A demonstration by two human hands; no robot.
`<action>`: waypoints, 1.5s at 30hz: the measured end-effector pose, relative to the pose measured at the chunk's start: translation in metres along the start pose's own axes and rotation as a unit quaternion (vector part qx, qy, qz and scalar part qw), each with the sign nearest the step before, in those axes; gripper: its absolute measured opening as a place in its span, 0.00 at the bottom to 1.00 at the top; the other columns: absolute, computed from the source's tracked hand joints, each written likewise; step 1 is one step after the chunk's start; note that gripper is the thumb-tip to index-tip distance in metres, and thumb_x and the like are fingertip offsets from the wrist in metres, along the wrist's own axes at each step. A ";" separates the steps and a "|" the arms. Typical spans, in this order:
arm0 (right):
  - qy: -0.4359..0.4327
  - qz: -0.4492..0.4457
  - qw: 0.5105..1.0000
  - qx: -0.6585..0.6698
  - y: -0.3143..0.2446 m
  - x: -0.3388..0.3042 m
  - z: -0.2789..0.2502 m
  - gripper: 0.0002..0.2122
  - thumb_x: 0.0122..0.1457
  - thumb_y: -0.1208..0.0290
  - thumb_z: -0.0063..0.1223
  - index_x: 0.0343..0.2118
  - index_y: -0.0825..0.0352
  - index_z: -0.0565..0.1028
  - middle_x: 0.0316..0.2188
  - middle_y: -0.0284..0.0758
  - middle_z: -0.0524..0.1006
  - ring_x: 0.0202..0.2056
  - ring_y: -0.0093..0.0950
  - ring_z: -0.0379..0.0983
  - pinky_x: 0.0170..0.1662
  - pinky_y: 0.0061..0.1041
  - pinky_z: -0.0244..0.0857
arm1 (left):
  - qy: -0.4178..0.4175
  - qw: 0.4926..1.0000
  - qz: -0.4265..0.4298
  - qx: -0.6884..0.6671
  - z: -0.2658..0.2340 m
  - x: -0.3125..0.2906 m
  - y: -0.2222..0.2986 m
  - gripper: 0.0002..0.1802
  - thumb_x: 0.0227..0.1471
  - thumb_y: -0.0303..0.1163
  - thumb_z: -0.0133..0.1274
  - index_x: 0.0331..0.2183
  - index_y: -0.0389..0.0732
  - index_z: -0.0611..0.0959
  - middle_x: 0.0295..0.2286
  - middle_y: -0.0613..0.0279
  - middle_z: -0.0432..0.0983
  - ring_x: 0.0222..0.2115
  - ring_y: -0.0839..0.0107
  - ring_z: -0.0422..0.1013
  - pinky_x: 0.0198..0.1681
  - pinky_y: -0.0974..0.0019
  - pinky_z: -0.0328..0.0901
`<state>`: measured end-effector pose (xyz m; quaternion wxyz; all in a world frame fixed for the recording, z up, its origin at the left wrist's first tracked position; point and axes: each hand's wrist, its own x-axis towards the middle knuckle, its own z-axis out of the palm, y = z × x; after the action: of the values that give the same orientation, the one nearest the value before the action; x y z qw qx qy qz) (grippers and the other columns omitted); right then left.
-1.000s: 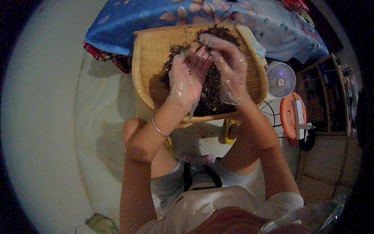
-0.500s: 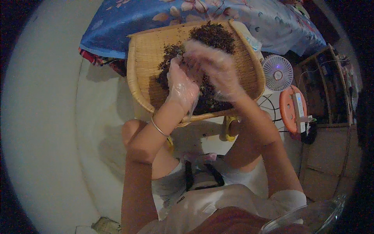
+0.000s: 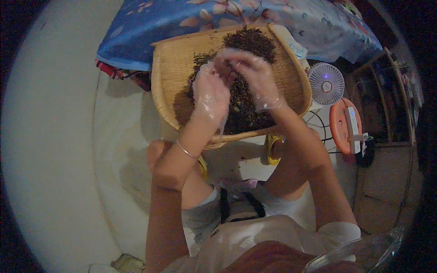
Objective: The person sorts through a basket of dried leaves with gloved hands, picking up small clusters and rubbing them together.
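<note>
Both my hands wear clear plastic gloves and meet above a wide woven bamboo basket point(image 3: 175, 50). My left hand point(image 3: 211, 93) is half curled, its palm turned inward and its fingertips near those of the other hand. Arching over from the right, my right hand point(image 3: 255, 77) has bent fingers, slightly smeared by motion. Something dark and small seems pinched where the fingers meet; I cannot make out what it is. Below and around the hands lie dark, crumbly bits point(image 3: 248, 111) like dried leaves, with another dark heap point(image 3: 250, 40) at the basket's far side.
Behind the basket hangs a blue flowered cloth point(image 3: 150, 34). On the right are a small round white fan point(image 3: 326, 84), an orange plastic stool point(image 3: 337, 125) with a white power strip point(image 3: 352, 129) against it, dark cables, and a shelf point(image 3: 387, 100). My knees flank the basket's near rim.
My right hand has drawn slightly lower and its fingers are more curled toward the left hand. Both hands stay over the basket; the whole view has shifted a little.
</note>
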<state>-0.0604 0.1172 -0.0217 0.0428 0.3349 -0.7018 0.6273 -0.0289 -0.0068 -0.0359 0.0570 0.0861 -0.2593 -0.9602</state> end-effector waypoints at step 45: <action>0.020 0.310 0.856 0.414 -0.026 -0.016 -0.025 0.15 0.56 0.76 0.52 0.47 0.70 0.69 0.50 0.36 0.68 0.50 0.29 0.67 0.59 0.32 0.59 | -0.214 0.481 0.289 0.800 0.031 -0.027 0.058 0.15 0.54 0.33 0.49 0.44 0.43 0.78 0.24 0.50 0.72 0.28 0.52 0.70 0.31 0.54 0.63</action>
<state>-0.0436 0.1472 -0.0016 -0.2822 0.0739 -0.4435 0.8474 -0.0047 -0.0378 0.0236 0.1802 -0.1935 -0.9296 -0.2567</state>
